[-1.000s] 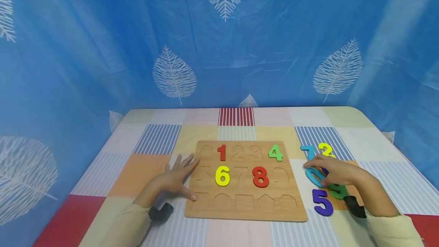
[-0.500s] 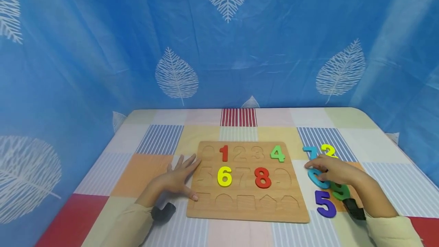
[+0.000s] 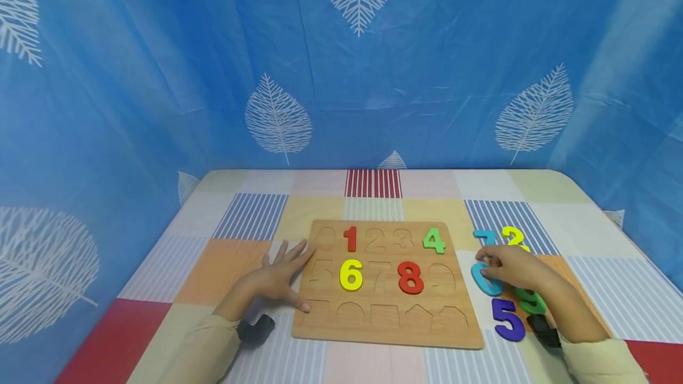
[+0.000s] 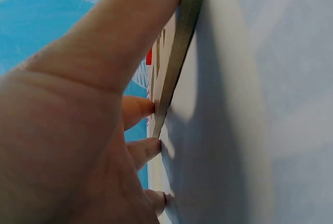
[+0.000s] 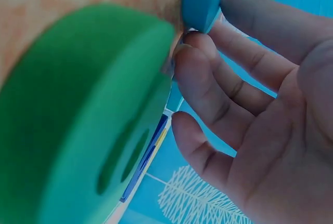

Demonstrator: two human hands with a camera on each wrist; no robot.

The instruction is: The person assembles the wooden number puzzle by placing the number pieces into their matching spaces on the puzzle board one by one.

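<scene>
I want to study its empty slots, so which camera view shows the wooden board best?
The head view: it shows the wooden board nearly whole from above, the left hand covering little. The left wrist view shows it nearly edge-on, partly behind that hand; the right wrist view does not show it.

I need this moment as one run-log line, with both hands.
left hand: touching tan wooden puzzle board | right hand: pinching blue ring-shaped piece | red 8-shaped piece: on board
</scene>
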